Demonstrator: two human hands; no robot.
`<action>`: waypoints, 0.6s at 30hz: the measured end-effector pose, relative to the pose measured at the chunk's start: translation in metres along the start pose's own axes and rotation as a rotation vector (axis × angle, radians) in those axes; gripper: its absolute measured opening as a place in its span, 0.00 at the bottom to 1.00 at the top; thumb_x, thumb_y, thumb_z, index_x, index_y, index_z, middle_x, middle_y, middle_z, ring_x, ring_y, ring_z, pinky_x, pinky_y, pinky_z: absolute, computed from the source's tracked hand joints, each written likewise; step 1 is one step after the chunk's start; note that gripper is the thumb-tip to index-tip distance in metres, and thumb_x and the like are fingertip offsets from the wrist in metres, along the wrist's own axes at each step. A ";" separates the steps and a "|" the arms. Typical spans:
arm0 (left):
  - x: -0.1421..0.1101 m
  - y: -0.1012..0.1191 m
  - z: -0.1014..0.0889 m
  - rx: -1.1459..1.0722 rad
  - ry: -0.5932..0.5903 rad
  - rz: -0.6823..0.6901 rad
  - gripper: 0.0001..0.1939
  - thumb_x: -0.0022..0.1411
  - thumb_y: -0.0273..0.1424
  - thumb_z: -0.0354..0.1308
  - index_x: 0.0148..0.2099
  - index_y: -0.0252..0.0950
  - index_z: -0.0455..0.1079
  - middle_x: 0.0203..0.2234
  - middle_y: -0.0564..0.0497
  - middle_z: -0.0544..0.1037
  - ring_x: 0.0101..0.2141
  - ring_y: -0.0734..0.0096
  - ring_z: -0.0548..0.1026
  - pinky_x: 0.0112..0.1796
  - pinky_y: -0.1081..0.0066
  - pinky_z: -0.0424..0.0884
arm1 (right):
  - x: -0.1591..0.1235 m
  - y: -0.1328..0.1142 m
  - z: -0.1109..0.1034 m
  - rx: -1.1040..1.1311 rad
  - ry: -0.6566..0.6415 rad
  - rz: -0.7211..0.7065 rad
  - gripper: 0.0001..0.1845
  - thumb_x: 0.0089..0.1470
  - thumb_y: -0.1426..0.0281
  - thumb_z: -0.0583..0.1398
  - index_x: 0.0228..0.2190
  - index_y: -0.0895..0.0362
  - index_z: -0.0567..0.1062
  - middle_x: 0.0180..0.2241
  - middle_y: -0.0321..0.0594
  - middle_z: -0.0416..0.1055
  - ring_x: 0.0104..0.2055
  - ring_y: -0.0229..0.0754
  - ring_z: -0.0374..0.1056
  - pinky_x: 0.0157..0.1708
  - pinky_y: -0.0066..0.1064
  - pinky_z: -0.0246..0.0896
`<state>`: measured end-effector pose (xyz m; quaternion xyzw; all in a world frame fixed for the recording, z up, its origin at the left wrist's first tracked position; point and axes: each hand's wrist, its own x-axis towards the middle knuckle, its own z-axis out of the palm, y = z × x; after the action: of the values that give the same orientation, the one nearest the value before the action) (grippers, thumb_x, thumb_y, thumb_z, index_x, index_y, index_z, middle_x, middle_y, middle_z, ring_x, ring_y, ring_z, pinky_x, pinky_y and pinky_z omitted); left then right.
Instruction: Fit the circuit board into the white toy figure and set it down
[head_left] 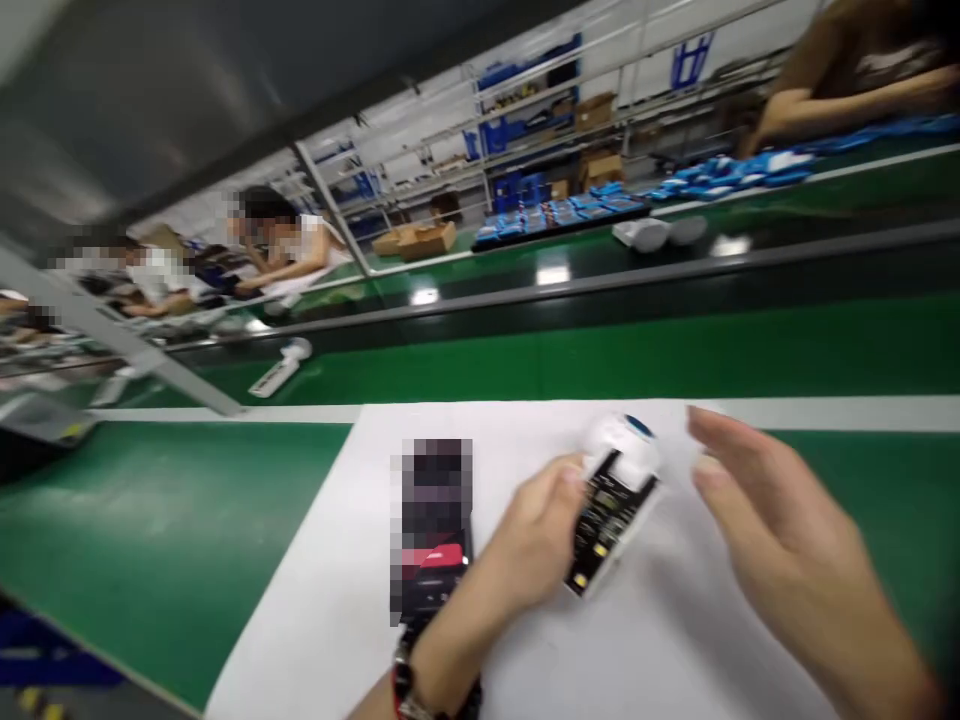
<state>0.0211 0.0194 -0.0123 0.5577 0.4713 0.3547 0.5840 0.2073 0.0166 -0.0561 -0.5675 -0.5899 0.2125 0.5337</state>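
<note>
My left hand is closed on the edge of a white device with a rounded head and a dark blue oval on top. A black circuit board with small yellow parts lies exposed along its handle. The device is tilted over a white sheet. To its right, my right hand is apart from it, thumb and fingers parted with nothing between them. Beside my left forearm lies a phone, its screen partly blurred out. A dark watch or bracelet is on my left wrist.
The white sheet covers part of the green bench. Beyond runs a green conveyor carrying a similar white device. Blue-wrapped pieces fill a tray across the line. Several people work opposite. A slanted metal post stands left.
</note>
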 end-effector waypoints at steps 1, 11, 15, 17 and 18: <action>0.000 -0.001 0.000 -0.077 -0.009 -0.064 0.28 0.70 0.51 0.45 0.59 0.35 0.66 0.34 0.47 0.77 0.32 0.65 0.76 0.34 0.67 0.74 | 0.000 0.000 0.001 0.050 -0.017 0.114 0.18 0.64 0.59 0.57 0.54 0.48 0.69 0.54 0.48 0.71 0.53 0.53 0.71 0.48 0.43 0.70; -0.009 -0.005 -0.004 -0.108 -0.027 -0.083 0.24 0.73 0.43 0.44 0.61 0.34 0.65 0.41 0.45 0.78 0.37 0.64 0.76 0.36 0.69 0.71 | -0.002 -0.028 0.012 0.416 -0.419 0.594 0.41 0.59 0.40 0.49 0.65 0.51 0.53 0.27 0.38 0.72 0.26 0.45 0.70 0.29 0.38 0.69; -0.013 -0.010 0.001 0.200 -0.073 0.059 0.21 0.73 0.40 0.44 0.63 0.39 0.62 0.49 0.47 0.76 0.45 0.62 0.75 0.47 0.63 0.70 | -0.007 -0.031 0.012 0.428 -0.420 0.615 0.41 0.58 0.41 0.52 0.66 0.45 0.53 0.43 0.44 0.74 0.33 0.46 0.72 0.33 0.39 0.72; -0.015 -0.010 0.004 0.432 -0.105 0.149 0.21 0.73 0.37 0.43 0.64 0.39 0.59 0.51 0.45 0.74 0.48 0.58 0.73 0.50 0.57 0.69 | -0.009 -0.024 0.014 0.404 -0.360 0.586 0.39 0.58 0.42 0.54 0.65 0.44 0.56 0.52 0.46 0.70 0.38 0.48 0.73 0.34 0.38 0.74; -0.015 -0.010 0.005 0.536 -0.112 0.181 0.22 0.73 0.37 0.42 0.65 0.37 0.58 0.51 0.43 0.74 0.49 0.56 0.73 0.50 0.55 0.70 | -0.010 -0.019 0.015 0.385 -0.326 0.562 0.38 0.58 0.43 0.55 0.64 0.43 0.57 0.54 0.46 0.69 0.39 0.48 0.73 0.34 0.38 0.74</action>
<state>0.0199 0.0020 -0.0204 0.7506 0.4635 0.2368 0.4071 0.1838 0.0078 -0.0484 -0.5553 -0.4376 0.5450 0.4508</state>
